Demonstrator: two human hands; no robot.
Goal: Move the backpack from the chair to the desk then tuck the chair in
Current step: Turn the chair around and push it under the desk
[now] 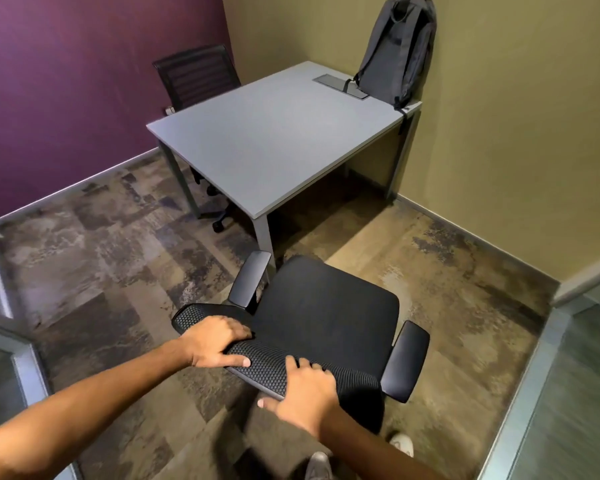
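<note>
Gripping the office chair [326, 320] backrest with both hands, left [219, 341] and right [305, 393], I see the grey backpack [399, 50] already propped on the counter [274, 140]; only tucking the chair under remains.

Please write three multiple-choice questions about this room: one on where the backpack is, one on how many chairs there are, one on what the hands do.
1. Where is the backpack?
A. on the desk's far corner, against the wall
B. on the near chair
C. on the floor

2. How many chairs show?
A. one
B. two
C. three

3. What do the hands do?
A. hang free
B. hold the backpack
C. grip the near chair's backrest

Answers: 1 A, it stands upright on the desk. 2 B, a second chair stands behind the desk. 3 C, the left hand and right hand clasp the mesh top.
</note>
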